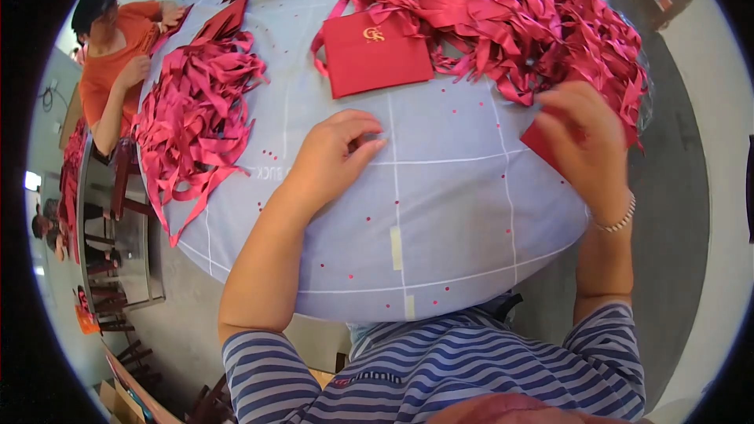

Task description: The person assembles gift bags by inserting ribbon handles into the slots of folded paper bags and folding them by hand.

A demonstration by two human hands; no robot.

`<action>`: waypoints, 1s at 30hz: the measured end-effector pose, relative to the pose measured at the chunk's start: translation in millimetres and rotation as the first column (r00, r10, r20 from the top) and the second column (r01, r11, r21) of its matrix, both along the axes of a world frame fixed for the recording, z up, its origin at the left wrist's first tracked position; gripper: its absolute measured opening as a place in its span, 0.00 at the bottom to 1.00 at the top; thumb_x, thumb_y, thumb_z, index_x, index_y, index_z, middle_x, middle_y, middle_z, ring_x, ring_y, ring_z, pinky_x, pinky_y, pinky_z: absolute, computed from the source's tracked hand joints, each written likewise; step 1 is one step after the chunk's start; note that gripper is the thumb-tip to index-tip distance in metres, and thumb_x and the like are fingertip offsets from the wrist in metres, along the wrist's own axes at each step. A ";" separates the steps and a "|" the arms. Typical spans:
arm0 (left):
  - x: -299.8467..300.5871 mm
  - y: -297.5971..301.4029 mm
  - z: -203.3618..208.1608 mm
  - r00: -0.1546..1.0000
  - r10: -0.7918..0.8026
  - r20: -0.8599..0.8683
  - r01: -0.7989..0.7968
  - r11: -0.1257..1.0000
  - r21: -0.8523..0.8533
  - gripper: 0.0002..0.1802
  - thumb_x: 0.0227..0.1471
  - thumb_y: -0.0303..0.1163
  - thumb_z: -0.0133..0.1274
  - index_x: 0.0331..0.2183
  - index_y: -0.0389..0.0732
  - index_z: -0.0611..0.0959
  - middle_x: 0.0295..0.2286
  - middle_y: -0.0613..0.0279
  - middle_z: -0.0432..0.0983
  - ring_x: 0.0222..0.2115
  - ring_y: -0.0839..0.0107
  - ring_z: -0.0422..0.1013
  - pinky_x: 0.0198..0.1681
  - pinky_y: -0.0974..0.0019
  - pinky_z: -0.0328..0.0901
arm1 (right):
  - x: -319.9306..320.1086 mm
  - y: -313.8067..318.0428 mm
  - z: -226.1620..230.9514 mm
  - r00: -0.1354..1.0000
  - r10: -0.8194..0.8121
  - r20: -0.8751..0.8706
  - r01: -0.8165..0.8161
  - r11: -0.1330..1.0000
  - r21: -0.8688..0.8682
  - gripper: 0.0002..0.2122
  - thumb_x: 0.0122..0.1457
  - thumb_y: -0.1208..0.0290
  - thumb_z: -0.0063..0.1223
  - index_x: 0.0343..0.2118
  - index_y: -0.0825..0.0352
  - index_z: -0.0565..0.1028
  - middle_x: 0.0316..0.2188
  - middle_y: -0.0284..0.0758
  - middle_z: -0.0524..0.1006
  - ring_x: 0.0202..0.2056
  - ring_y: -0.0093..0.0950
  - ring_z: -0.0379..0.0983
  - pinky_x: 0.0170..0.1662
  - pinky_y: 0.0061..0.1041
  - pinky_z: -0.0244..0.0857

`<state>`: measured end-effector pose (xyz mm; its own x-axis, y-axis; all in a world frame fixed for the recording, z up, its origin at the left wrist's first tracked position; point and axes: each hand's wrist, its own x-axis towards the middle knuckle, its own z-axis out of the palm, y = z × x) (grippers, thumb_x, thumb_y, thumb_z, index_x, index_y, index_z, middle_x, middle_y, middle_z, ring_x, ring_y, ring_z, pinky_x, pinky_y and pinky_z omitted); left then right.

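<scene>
My left hand [339,151] hovers over the blue-grey tablecloth, fingers loosely bent and thumb apart, with nothing in it. Just beyond it lies a flat red paper gift bag [378,59] with a gold emblem and a ribbon handle. On the right, my right hand [587,137], wearing a beaded bracelet, is above another red bag [540,143]. Its fingers are a little blurred, and a gap shows between them and the thumb. Most of that bag is hidden under the hand. Whether the hand touches it I cannot tell.
A big heap of red ribbon-handled bags [479,8] fills the table's far right. Another ribbon pile [200,110] lies at the left. Small red dots are scattered over the tablecloth [455,212]. A person in orange [118,55] works at the far left edge.
</scene>
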<state>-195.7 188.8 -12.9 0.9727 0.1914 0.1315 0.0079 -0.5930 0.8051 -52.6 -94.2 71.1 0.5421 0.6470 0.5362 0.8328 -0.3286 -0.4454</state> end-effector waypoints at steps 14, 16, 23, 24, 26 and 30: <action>0.6 10.7 0.7 0.901 0.129 0.414 -0.193 0.974 0.117 0.06 0.49 0.24 0.57 0.32 0.34 0.81 0.32 0.54 0.77 0.33 0.59 0.74 0.38 0.63 0.68 | 41.4 178.0 -72.2 0.943 0.301 0.143 -0.181 0.823 -0.538 0.36 0.47 0.69 0.62 0.61 0.64 0.59 0.60 0.43 0.61 0.62 0.41 0.55 0.63 0.49 0.46; -0.1 16.0 -0.5 0.862 0.197 0.466 -0.272 0.957 0.099 0.08 0.48 0.25 0.58 0.34 0.35 0.82 0.34 0.53 0.77 0.35 0.58 0.74 0.40 0.62 0.68 | 22.0 162.6 -67.6 0.901 0.404 0.159 -0.257 0.790 -0.557 0.34 0.47 0.67 0.63 0.59 0.64 0.63 0.57 0.41 0.65 0.60 0.39 0.59 0.63 0.51 0.46; -1.0 17.2 -12.1 0.896 0.240 0.375 -0.359 0.888 0.288 0.22 0.46 0.35 0.62 0.43 0.34 0.80 0.47 0.49 0.71 0.50 0.54 0.66 0.53 0.59 0.63 | -43.5 100.6 -44.3 0.770 0.604 -0.204 -0.602 0.582 -0.547 0.26 0.46 0.70 0.64 0.50 0.67 0.72 0.46 0.43 0.74 0.49 0.41 0.69 0.56 0.38 0.60; -0.9 14.1 -8.8 0.945 0.158 0.288 -0.249 0.916 0.315 0.24 0.45 0.37 0.63 0.43 0.34 0.80 0.48 0.49 0.70 0.51 0.53 0.66 0.54 0.59 0.62 | -44.5 95.7 -44.3 0.745 0.601 -0.290 -0.650 0.558 -0.515 0.24 0.46 0.70 0.64 0.49 0.67 0.72 0.45 0.43 0.74 0.48 0.41 0.69 0.55 0.37 0.61; -2.6 8.0 -4.3 0.979 0.060 0.193 -0.123 0.934 0.336 0.26 0.44 0.40 0.64 0.43 0.33 0.81 0.48 0.49 0.68 0.51 0.53 0.65 0.54 0.59 0.62 | -41.0 91.0 -50.6 0.750 0.617 -0.237 -0.644 0.601 -0.472 0.22 0.46 0.72 0.64 0.47 0.68 0.74 0.42 0.42 0.75 0.46 0.40 0.70 0.51 0.35 0.64; -7.8 -1.4 1.7 0.995 -0.002 0.101 -0.039 0.915 0.403 0.28 0.41 0.40 0.66 0.43 0.33 0.81 0.48 0.49 0.69 0.51 0.53 0.65 0.54 0.60 0.62 | -23.9 89.3 -51.1 0.804 0.537 -0.254 -0.591 0.681 -0.432 0.18 0.48 0.69 0.63 0.41 0.69 0.75 0.37 0.42 0.75 0.41 0.41 0.72 0.46 0.35 0.67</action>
<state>-203.5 187.5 -11.2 0.9479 0.1203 0.2950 -0.0437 -0.8681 0.4945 -76.6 -4.8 20.0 0.0218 0.9987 0.0466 0.8905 0.0018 -0.4551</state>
